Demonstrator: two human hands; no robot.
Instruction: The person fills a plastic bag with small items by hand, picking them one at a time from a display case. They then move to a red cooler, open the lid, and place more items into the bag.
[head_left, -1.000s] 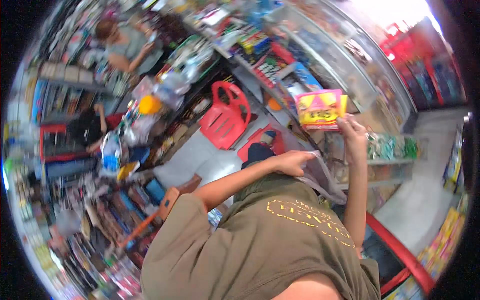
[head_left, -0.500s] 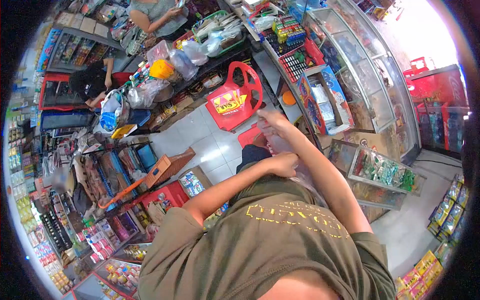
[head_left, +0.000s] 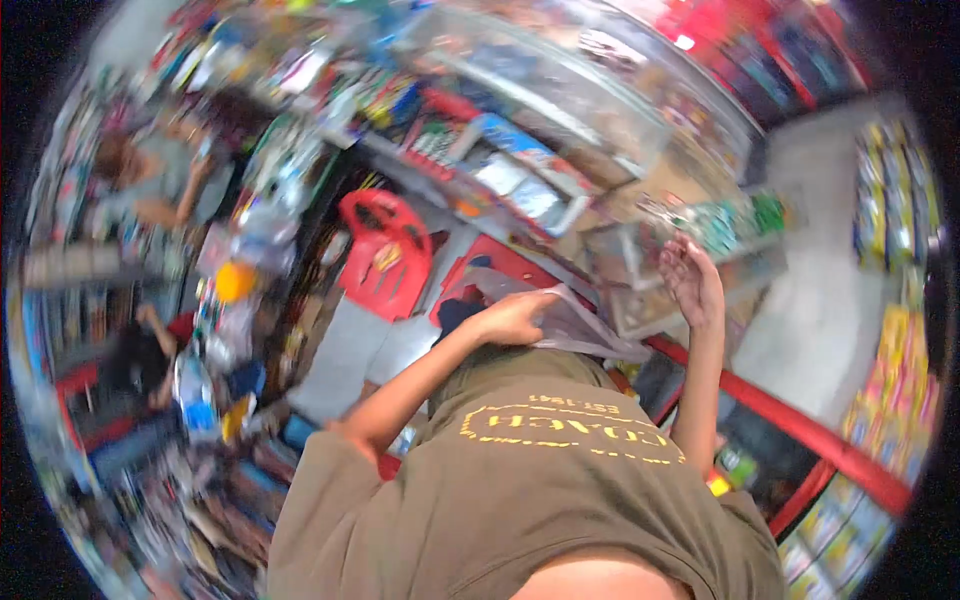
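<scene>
Left hand [head_left: 512, 320] fingers clenched on plastic bag [head_left: 585, 328] rim; right hand [head_left: 690, 280] released, raised clear beside it.

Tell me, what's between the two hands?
In the head view, a thin clear plastic bag stretches from the left hand, which grips it, toward the empty, open right hand. Blurry shop shelves lie behind.

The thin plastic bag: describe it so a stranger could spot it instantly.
Start at the olive T-shirt at the bottom. Just above it, the left hand grips the plastic bag, stretched toward the red rail. It is the only greyish translucent film among bright packs.
</scene>
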